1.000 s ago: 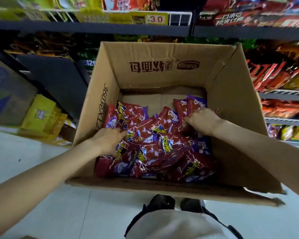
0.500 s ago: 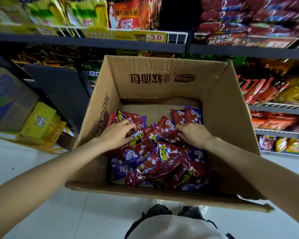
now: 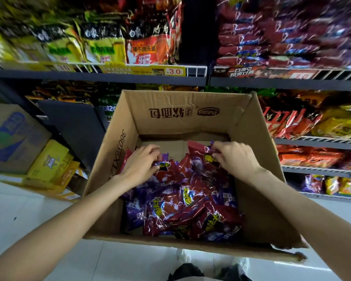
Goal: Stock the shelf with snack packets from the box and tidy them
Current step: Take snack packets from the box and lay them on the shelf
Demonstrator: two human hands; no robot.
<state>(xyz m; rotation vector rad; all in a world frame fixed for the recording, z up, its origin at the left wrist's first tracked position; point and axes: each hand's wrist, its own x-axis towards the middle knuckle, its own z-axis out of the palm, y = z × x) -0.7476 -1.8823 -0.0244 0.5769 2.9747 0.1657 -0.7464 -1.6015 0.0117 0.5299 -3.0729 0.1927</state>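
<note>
Left floor: you have a blue-printed carton [image 3: 10, 138] with flat yellow boxes [image 3: 51, 161] leaning just beside it.
Floor: white tiles [image 3: 28, 216].
Bottom edge: your dark shoes [image 3: 187, 270] show below a strip of pale cloth.

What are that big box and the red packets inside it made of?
The box looks like plain brown corrugated cardboard: matte, creased, with frayed edges and printed lettering. The packets seem to be glossy plastic or foil film, judging by the crinkles and bright glints; which of the two cannot be told.
</note>
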